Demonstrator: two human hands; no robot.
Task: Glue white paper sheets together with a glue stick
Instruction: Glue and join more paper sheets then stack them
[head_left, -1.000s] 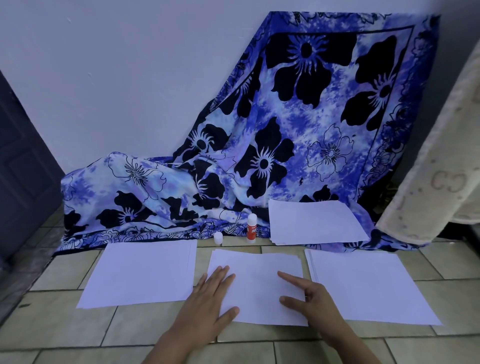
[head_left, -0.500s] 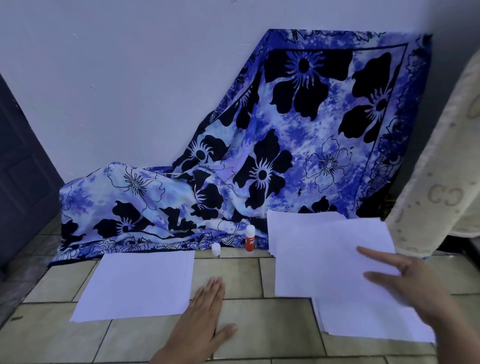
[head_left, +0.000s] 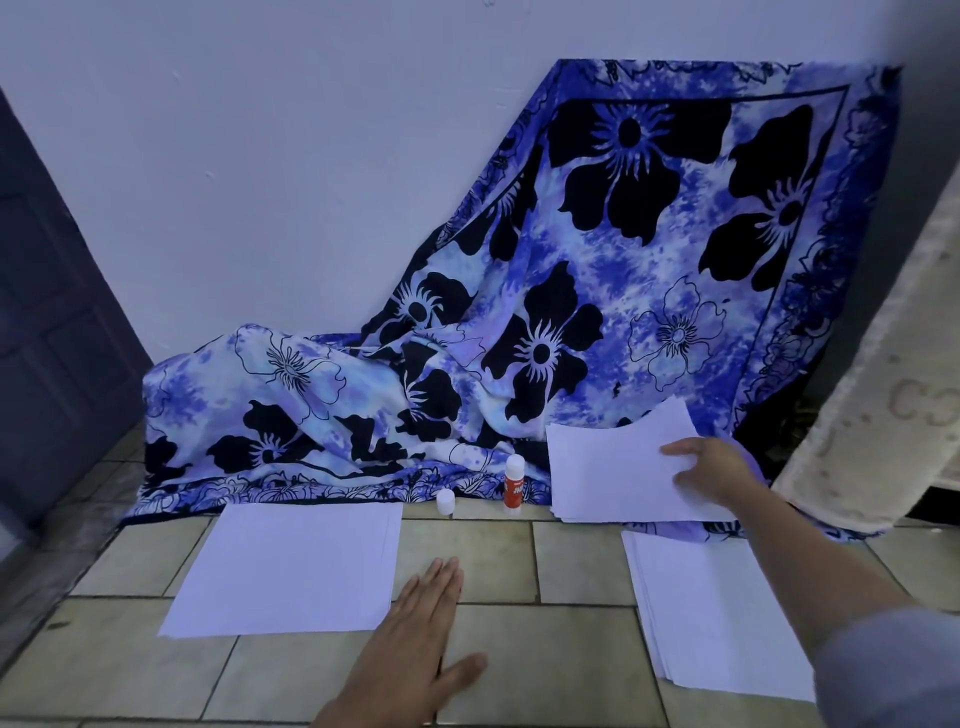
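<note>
Right hand (head_left: 711, 470) grips a seemingly finished sheet (head_left: 613, 462) over the two-o'clock pile (head_left: 576, 513); left hand (head_left: 415, 639) lies flat; nine-o'clock stack (head_left: 285, 566) likely awaits gluing.

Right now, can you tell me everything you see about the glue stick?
The glue stick is a small tube, plastic by the look, with a white top and a red-orange label bearing white letters. It stands upright on the tiled floor, right at the edge of the blue flowered cloth. A small white cap, likely its own, stands apart to its left. Nobody holds it.
</note>
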